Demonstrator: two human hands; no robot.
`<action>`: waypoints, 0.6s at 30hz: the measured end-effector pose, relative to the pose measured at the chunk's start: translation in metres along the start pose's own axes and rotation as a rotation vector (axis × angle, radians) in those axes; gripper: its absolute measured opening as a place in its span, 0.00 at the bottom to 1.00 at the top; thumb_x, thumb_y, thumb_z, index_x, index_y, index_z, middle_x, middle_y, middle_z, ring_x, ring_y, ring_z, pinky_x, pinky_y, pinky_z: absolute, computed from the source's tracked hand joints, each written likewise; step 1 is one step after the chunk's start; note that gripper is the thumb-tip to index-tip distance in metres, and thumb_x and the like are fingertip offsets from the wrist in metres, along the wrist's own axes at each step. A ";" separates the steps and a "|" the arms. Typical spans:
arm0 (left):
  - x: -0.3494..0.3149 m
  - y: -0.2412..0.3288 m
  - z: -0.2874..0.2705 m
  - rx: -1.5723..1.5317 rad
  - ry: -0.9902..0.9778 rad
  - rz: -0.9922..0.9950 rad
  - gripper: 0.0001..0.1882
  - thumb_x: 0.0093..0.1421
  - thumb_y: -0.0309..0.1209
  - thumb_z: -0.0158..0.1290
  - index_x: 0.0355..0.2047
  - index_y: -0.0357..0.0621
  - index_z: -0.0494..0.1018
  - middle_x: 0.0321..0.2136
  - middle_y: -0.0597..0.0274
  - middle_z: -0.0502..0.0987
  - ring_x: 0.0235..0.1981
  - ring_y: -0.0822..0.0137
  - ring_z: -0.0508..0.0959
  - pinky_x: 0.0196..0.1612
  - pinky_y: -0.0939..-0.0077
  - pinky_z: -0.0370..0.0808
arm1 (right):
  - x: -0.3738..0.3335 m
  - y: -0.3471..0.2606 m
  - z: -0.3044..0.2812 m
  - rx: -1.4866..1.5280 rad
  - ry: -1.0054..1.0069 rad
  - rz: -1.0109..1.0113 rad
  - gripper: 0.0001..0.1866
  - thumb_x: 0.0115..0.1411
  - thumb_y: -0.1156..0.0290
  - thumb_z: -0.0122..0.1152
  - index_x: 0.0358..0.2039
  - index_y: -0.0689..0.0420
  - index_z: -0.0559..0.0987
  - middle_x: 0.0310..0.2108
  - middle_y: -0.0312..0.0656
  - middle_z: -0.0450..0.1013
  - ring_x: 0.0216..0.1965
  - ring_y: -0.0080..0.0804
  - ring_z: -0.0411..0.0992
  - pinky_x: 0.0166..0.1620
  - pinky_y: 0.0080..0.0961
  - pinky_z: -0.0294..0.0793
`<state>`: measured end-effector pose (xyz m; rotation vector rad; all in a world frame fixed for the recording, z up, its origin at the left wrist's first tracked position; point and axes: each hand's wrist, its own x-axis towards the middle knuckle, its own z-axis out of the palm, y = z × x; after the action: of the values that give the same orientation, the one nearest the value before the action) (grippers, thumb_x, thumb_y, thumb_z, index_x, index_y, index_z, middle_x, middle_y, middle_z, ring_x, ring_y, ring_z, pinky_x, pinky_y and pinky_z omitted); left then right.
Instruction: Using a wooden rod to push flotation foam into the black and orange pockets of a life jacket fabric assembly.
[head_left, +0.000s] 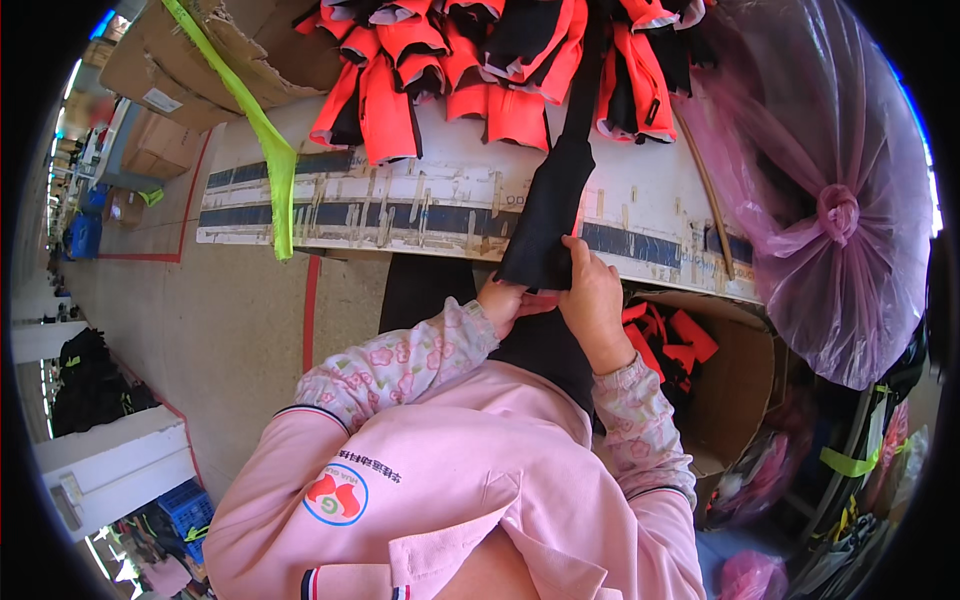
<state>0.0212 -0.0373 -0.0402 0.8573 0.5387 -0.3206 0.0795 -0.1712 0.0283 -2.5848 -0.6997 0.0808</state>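
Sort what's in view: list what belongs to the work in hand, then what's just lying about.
Work in hand:
- black cloth, held by the left hand and right hand
- probably the orange-and-black pieces on the table

Lying about, it seems:
- pink bag
- green strip
- stick
- blue crate

Can't see all of L hand (508, 304), partly behind blk fabric (546, 222). Can't see far ends of orange/blk pcs (390, 112), cut off by top edge. Can't ID bg items (62, 190) far L, too sm./blurred.
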 end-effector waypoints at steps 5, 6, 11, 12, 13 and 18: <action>-0.006 0.000 0.014 -0.013 0.049 0.008 0.16 0.62 0.34 0.43 0.48 0.41 0.67 0.40 0.53 0.75 0.38 0.59 0.78 0.43 0.64 0.76 | 0.011 0.010 -0.033 0.081 -0.233 -0.053 0.31 0.46 0.73 0.61 0.53 0.57 0.63 0.41 0.50 0.69 0.45 0.46 0.68 0.46 0.38 0.66; -0.007 -0.003 0.016 -0.014 0.048 0.056 0.14 0.63 0.32 0.41 0.45 0.38 0.68 0.36 0.51 0.76 0.35 0.59 0.79 0.40 0.67 0.77 | 0.012 0.009 -0.047 0.215 -0.376 -0.071 0.35 0.48 0.70 0.63 0.56 0.59 0.61 0.45 0.55 0.67 0.49 0.49 0.65 0.50 0.39 0.64; -0.002 -0.011 0.028 0.008 0.109 0.112 0.13 0.63 0.29 0.37 0.40 0.34 0.69 0.32 0.48 0.77 0.29 0.58 0.80 0.36 0.70 0.79 | 0.053 -0.029 -0.032 0.062 0.214 -0.235 0.40 0.52 0.56 0.59 0.58 0.68 0.55 0.59 0.57 0.54 0.63 0.50 0.47 0.61 0.41 0.49; -0.001 -0.011 0.029 0.001 0.137 0.157 0.13 0.63 0.27 0.36 0.40 0.34 0.69 0.31 0.48 0.77 0.30 0.56 0.80 0.35 0.69 0.79 | 0.060 -0.037 -0.022 -0.005 0.219 -0.246 0.41 0.54 0.51 0.55 0.58 0.68 0.55 0.61 0.55 0.51 0.63 0.48 0.46 0.63 0.42 0.46; -0.001 -0.012 0.030 -0.003 0.162 0.201 0.13 0.62 0.25 0.35 0.40 0.33 0.68 0.30 0.47 0.77 0.30 0.54 0.80 0.35 0.68 0.79 | 0.067 -0.024 -0.005 -0.007 0.221 -0.243 0.41 0.54 0.51 0.55 0.58 0.68 0.55 0.61 0.55 0.51 0.63 0.48 0.46 0.63 0.42 0.46; 0.003 -0.008 0.027 0.010 0.084 0.065 0.16 0.59 0.21 0.33 0.45 0.31 0.65 0.34 0.44 0.76 0.29 0.51 0.79 0.37 0.66 0.78 | 0.080 0.015 0.039 -0.193 0.192 -0.212 0.43 0.55 0.42 0.46 0.59 0.66 0.55 0.62 0.53 0.49 0.64 0.45 0.46 0.64 0.40 0.42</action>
<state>0.0289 -0.0634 -0.0327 0.8991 0.5862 -0.2293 0.1495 -0.1277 -0.0082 -2.6339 -0.9425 -0.3115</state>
